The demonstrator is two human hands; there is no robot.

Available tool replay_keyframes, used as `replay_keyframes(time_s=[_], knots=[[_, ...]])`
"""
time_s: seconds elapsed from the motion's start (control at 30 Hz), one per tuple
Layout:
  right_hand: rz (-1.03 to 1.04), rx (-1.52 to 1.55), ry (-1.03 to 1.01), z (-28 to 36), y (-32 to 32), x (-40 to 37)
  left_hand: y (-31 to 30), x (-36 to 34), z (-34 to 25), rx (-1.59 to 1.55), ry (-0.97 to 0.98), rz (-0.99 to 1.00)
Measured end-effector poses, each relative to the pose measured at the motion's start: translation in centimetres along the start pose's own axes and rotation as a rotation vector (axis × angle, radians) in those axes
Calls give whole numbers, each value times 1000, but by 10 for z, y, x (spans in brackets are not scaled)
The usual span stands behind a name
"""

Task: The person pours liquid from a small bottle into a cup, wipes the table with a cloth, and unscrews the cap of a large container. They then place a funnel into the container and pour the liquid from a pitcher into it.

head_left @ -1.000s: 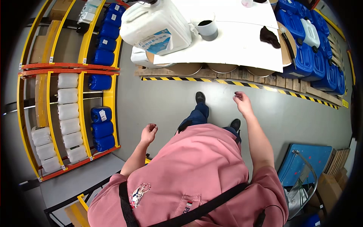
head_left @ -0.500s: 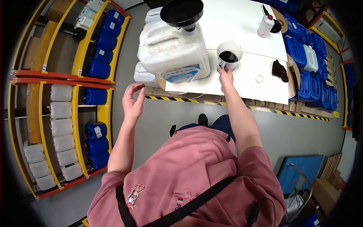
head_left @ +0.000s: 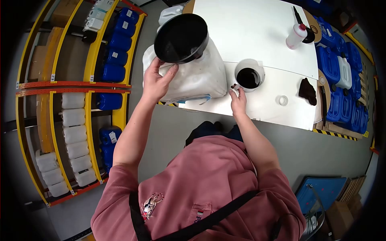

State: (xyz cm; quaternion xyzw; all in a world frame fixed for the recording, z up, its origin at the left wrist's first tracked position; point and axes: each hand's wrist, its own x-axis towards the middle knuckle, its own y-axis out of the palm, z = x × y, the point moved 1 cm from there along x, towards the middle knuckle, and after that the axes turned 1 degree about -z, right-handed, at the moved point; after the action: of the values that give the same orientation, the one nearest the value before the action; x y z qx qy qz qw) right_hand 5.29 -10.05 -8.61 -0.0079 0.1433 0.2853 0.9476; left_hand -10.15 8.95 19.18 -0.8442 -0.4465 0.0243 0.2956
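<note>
A large whitish jerrycan [head_left: 197, 78] stands at the table's near left, with a wide black funnel [head_left: 181, 38] at its top. My left hand [head_left: 161, 80] is at the funnel's near rim, thumb apart from the fingers, which are partly behind the rim. Dark liquid fills part of a white measuring jug [head_left: 250, 64], which stands on the white table [head_left: 257, 105]. My right hand [head_left: 238, 98] has its fingers closed on the jug's handle. To the right of the jug lies a small white ring-shaped cap [head_left: 282, 100].
A red-capped bottle [head_left: 296, 37] and a dark brown cloth [head_left: 307, 91] are on the table's right side. Blue jerrycans [head_left: 329, 66] are stacked beyond it. Shelving with yellow uprights [head_left: 87, 44] stands at left. A blue board [head_left: 321, 193] is at lower right.
My left hand has moved up and forward to the funnel. The funnel now appears lower, tilted toward me. My right hand stays at the jug's handle; the view has shifted.
</note>
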Motion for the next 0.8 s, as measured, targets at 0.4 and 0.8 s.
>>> replay_keyframes(time_s=[0.4, 0.8], knots=[[-289, 305, -52, -13, -64, 2, -6, 36, 28, -50, 96, 248], [-334, 698, -19, 0, -131, 31, 2, 42, 50, 218, 461, 214]])
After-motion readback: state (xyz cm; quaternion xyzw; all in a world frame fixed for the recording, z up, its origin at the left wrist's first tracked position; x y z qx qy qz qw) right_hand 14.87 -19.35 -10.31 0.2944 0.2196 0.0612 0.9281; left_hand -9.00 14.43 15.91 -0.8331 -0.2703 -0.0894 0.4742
